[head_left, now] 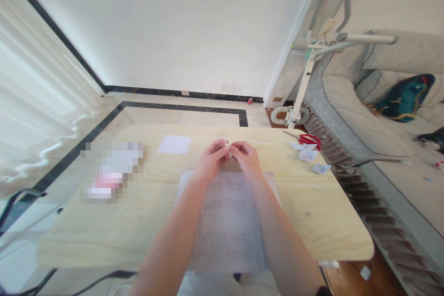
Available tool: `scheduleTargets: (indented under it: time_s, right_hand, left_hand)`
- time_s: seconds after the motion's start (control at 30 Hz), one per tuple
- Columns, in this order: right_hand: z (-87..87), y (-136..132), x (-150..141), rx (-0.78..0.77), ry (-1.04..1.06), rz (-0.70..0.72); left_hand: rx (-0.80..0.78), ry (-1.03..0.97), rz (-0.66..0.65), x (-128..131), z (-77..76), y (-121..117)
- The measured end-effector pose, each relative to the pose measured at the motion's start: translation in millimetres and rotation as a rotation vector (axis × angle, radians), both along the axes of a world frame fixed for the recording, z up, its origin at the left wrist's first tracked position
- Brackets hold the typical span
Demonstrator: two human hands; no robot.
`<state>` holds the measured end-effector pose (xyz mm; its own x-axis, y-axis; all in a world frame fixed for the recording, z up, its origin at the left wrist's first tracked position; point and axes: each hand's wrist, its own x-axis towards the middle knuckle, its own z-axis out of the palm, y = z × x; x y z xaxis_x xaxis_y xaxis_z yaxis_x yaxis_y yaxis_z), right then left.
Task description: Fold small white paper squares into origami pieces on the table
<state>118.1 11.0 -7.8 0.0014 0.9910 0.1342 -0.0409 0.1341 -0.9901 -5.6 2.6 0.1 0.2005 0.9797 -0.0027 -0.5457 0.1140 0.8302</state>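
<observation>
My left hand [213, 155] and my right hand [245, 155] meet above the middle of the wooden table. Both are closed, with fingertips pinching a small piece of folded white paper [227, 145] between them. Most of that piece is hidden by the fingers. Beneath my forearms lies a large translucent sheet with faint printed lines [229, 222]. Left of my hands, a flat white paper sheet [174, 144] rests near the far edge. Several small folded white papers [321, 169] sit at the right end, beside red-handled scissors [310, 140].
A blurred-out pink and white object [116, 171] lies on the left of the table [138, 236]. Behind the right corner stands a white exercise frame [305, 78], with a grey sofa [374, 115] alongside. White curtains [41, 92] hang at left.
</observation>
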Motion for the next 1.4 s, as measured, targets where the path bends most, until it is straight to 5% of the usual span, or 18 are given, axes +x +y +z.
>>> scheduleTargets:
  time_s: [0.7, 1.4]
  right_hand:
    - [0.8, 0, -1, 0.058, -0.067, -0.08]
    - [-3.0, 1, 0, -0.138, 0.282, 0.062]
  left_hand:
    - [0.058, 0.305, 0.205, 0, -6.6, 2]
    - [0.069, 0.398, 0.243, 3, -3.7, 0]
